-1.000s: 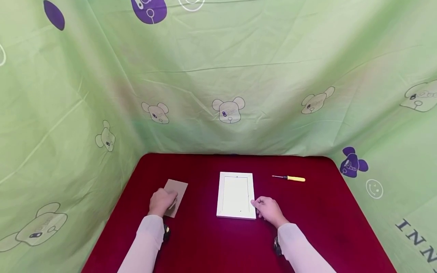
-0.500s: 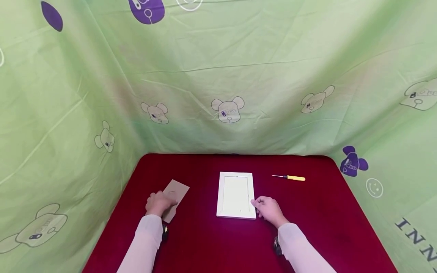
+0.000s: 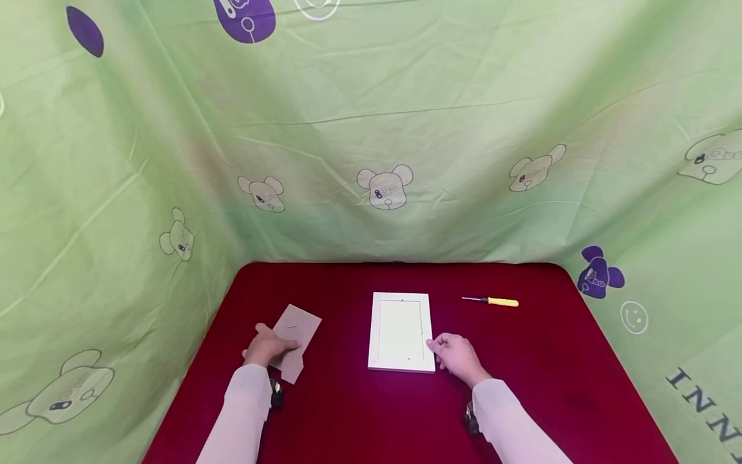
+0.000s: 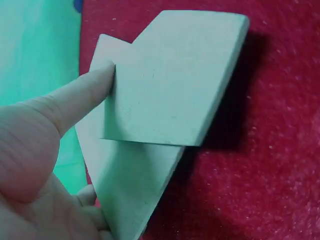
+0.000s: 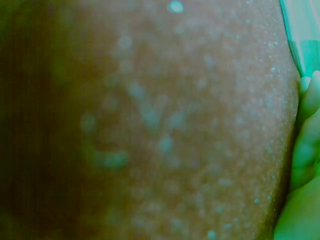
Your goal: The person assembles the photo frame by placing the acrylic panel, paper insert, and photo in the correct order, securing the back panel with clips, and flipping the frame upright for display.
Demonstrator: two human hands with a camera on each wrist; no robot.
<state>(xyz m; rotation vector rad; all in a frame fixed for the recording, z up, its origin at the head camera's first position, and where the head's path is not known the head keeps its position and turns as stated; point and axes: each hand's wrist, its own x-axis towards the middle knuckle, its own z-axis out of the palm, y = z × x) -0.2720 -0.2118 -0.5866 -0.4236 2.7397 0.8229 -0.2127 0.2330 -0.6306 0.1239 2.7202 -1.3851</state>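
Note:
A grey-brown backing board (image 3: pixel 297 317) of a picture frame is held in my left hand (image 3: pixel 264 348) at the left of the table. Up close in the left wrist view, a stand leg (image 4: pixel 160 85) stands out from the board's face. My thumb lies against the leg's edge, while the fingers are behind the board, mostly hidden. The white picture frame (image 3: pixel 375 328) lies flat at the table's middle. Its lower right edge is pinched by my right hand (image 3: pixel 460 357), thumb on top. The right wrist view is largely filled by blurred red cloth.
A screwdriver (image 3: pixel 498 301) with a yellow handle lies at the back right, its shaft towards the left. Red cloth (image 3: pixel 353 412) covers the table. A green printed curtain (image 3: pixel 324 238) hangs round its back and sides.
My left hand has turned the backing board, so the face with the slot and the stand leg shows now. The hand moved slightly left. My right hand and the frame stay put.

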